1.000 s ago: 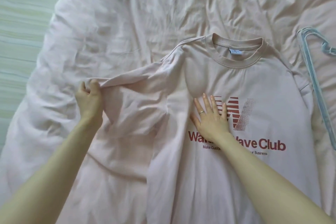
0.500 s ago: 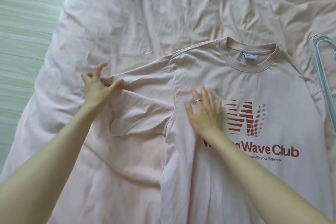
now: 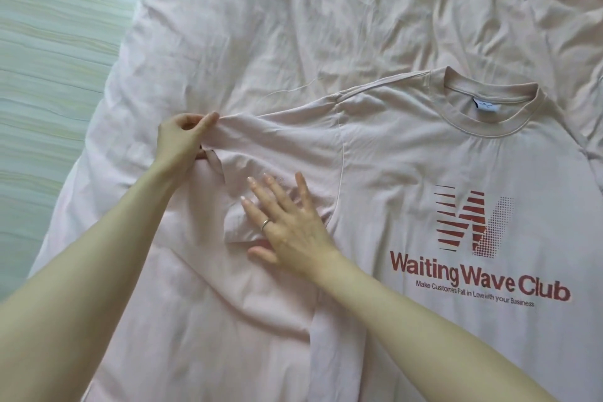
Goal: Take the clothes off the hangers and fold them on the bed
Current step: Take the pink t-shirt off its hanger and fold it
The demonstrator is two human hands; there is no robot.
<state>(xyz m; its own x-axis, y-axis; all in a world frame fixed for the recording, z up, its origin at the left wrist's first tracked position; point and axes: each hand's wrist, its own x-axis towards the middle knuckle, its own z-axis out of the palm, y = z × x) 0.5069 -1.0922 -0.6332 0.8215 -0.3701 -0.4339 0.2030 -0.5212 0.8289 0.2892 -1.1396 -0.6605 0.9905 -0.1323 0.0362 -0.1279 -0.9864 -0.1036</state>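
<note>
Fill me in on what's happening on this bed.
A person is laying out a pale pink cotton T-shirt with a red "Waiting Wave Club" print face up on the wrinkled pale pink bedsheet. The left hand pinches the sleeve's hem and pulls it outward, while the right hand lies flat with spread fingers on the sleeve near the armpit seam. No fold has been made yet, and no hanger is in view.

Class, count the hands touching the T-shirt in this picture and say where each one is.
2. The left hand pinches the sleeve's end; the right hand lies flat on that sleeve of the T-shirt.
</note>
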